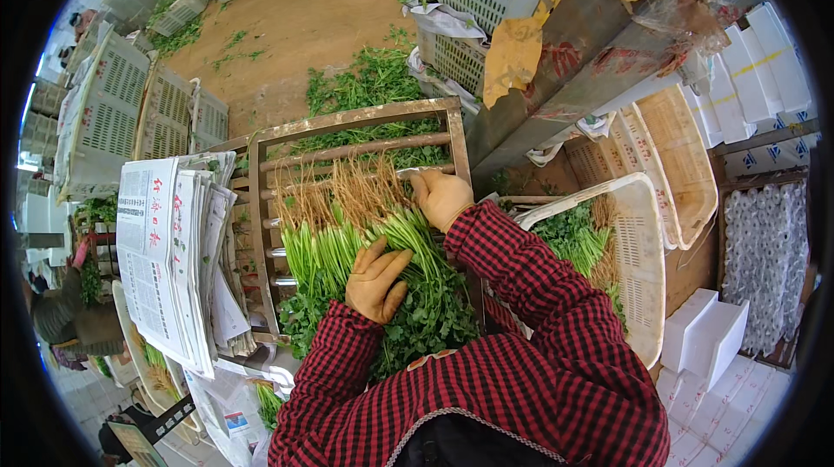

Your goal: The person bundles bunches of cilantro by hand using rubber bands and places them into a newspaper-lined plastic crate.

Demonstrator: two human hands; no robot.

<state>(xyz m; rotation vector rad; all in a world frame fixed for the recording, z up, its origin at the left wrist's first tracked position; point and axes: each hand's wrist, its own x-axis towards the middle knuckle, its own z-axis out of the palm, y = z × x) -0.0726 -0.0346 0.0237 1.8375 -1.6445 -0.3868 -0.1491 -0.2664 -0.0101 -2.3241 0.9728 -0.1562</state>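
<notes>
A thick layer of long-stemmed leafy greens, like coriander or Chinese celery, lies across a rusty metal rack. Its brown roots point away from me and the leaves lie toward my body. My left hand, in a tan glove, rests on the stems with its fingers spread. In a matching glove, my right hand is curled at the right end of the roots, beside the rack's side bar. Whether its fingers grip any roots is hidden. A stack of newspapers lies left of the greens.
A steel post rises at the upper right. On the right, a white plastic crate holds more rooted greens. Loose greens litter the floor beyond the rack. Foam boxes stand at the lower right. Another person is at far left.
</notes>
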